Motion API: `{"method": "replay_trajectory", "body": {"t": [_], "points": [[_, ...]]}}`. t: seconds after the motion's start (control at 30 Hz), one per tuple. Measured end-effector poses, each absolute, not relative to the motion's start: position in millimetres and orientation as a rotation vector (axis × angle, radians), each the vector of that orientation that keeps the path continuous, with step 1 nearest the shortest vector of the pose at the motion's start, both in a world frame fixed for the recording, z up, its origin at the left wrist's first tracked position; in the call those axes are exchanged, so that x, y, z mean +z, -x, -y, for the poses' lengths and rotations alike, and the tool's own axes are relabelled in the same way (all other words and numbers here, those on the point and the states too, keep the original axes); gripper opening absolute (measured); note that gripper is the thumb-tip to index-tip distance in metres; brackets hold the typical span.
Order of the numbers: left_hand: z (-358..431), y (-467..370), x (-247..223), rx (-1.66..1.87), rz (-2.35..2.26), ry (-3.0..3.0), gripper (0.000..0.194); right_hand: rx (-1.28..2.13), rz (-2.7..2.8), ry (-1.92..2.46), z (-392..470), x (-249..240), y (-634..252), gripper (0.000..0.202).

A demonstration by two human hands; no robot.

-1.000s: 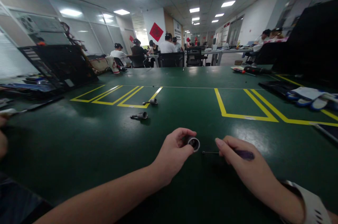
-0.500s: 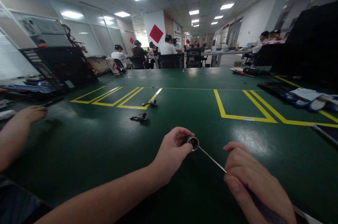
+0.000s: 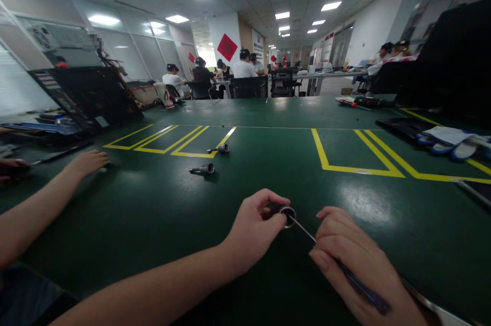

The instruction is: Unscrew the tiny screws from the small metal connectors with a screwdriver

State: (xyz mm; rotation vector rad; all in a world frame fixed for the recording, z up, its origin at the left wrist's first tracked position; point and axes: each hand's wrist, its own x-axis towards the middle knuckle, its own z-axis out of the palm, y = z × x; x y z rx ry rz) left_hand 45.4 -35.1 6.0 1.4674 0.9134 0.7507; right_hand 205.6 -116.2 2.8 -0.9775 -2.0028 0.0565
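My left hand (image 3: pixel 258 223) is closed around a cup-shaped metal hole saw (image 3: pixel 293 212), its round open mouth facing right and toward me. In my right hand (image 3: pixel 349 252) is a screwdriver (image 3: pixel 363 287) with a dark handle and a thin metal shaft. The shaft's tip reaches into the hole saw's mouth; where exactly it touches is hidden. Two similar hole saws with shanks lie farther off on the green table (image 3: pixel 153 223): a nearer hole saw (image 3: pixel 207 168) and a farther hole saw (image 3: pixel 223 148) by the yellow tape.
At left, another person's hand (image 3: pixel 89 162) rests on the table. Yellow tape outlines (image 3: pixel 360 171) mark the surface. White-and-blue gloves (image 3: pixel 448 139) lie on the right near a black tray (image 3: pixel 402 129). A paper cup (image 3: pixel 165 95) stands at the far left edge. People sit at desks beyond.
The screwdriver tip has gone from the hole saw's rim into its mouth. Both my hands have shifted slightly, closer together. The other person's hand has moved right along the table.
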Motion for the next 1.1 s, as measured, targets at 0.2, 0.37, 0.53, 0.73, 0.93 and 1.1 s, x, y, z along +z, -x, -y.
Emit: {"method": "replay_trajectory", "body": {"t": [0.2,0.37,0.53,0.73,0.93,1.1], "points": [[34.3,-45.2,1.0,0.810,-0.916,-1.567,0.018,0.065,2.004,0.975,117.2,2.9,-203.5,0.013],[33.2,-45.0,-2.0,0.840,-0.887,-1.606,0.017,0.024,2.005,0.974,116.5,4.7,-202.5,0.014],[33.3,-45.6,-2.1,0.831,-0.898,-1.596,0.016,0.023,2.004,0.991,115.5,5.8,-201.1,0.014],[16.5,-42.9,-3.1,0.801,-0.809,-1.599,0.027,0.133,1.814,1.027,114.7,6.7,-205.1,0.010],[-37.8,-47.4,-27.7,0.910,-0.928,-1.889,0.045,0.559,1.384,1.358,84.9,8.6,-217.3,0.019],[-68.2,-60.7,-26.4,0.867,-1.053,-2.170,0.036,0.828,1.081,1.139,40.1,-0.6,-220.0,0.020]]}}
